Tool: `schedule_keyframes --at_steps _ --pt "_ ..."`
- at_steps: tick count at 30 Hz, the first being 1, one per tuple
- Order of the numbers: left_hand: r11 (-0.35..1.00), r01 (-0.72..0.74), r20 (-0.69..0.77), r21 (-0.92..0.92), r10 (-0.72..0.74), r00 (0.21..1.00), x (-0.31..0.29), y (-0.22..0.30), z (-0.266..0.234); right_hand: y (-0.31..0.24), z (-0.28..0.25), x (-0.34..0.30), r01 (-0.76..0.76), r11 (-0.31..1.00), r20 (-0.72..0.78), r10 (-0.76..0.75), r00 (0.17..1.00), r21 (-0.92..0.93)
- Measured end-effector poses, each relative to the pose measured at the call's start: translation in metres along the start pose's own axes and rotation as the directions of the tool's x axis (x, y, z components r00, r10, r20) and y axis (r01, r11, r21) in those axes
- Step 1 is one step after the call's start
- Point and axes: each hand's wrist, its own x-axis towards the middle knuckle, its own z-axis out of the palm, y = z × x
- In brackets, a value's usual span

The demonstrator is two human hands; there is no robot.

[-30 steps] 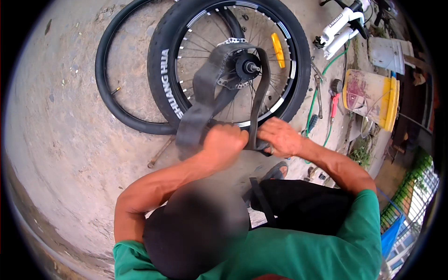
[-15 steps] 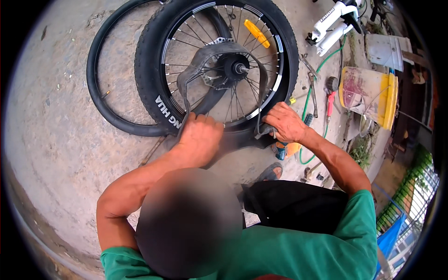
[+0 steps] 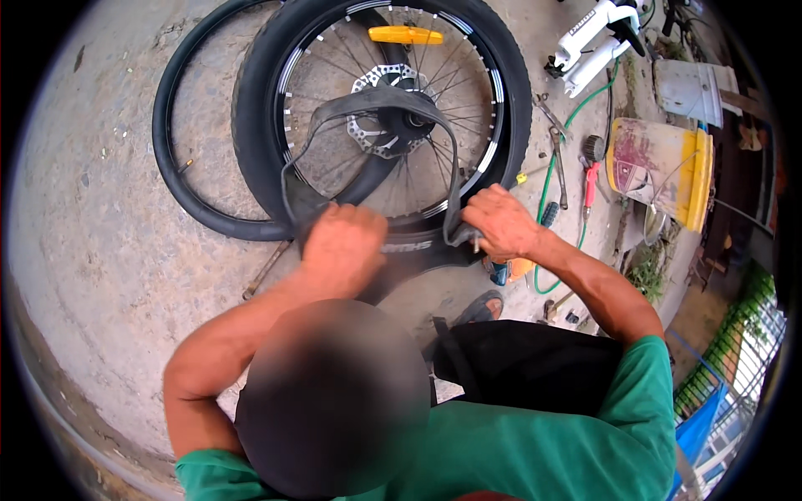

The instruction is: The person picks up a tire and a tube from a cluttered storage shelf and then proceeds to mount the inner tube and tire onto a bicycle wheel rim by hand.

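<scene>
A flattened grey-black inner tube (image 3: 368,102) arches in a loop over a bicycle wheel's hub and spokes, both ends running down to my hands. The wheel's black tyre (image 3: 252,113) is on the rim, beside a brake disc (image 3: 361,125) and an orange reflector (image 3: 405,35). At the near left of the wheel, my left hand (image 3: 344,246) is closed over the tube against the tyre; its fingertips are hidden. My right hand (image 3: 501,221) pinches the tube at the near right, with a small valve-like stem by its fingers.
A rounder black tube (image 3: 162,125) lies partly under the wheel at left. At right are a green hose (image 3: 549,192), a wrench (image 3: 561,167), a red-handled tool (image 3: 591,179), a yellow-rimmed bucket (image 3: 652,167) and a white bicycle fork (image 3: 585,42). A metal rod (image 3: 266,271) lies near my left forearm.
The wheel has turned counterclockwise: the reflector moved left along the top and the tyre lettering came round to the near side. Both hands shifted slightly left with the tube loop.
</scene>
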Motion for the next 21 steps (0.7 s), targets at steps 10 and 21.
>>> schedule_keyframes --at_steps 10,21 --pt "0.99 -0.049 -0.046 0.135 0.056 0.997 -0.013 -0.015 0.016 0.004 -0.009 -0.01 0.036 0.998 0.097 -0.041 0.994 0.05" --pt "0.996 -0.048 -0.158 0.07 0.059 0.986 0.005 0.006 0.062 -0.061 0.028 0.028 -0.063 0.963 -0.04 0.076 0.996 0.261"
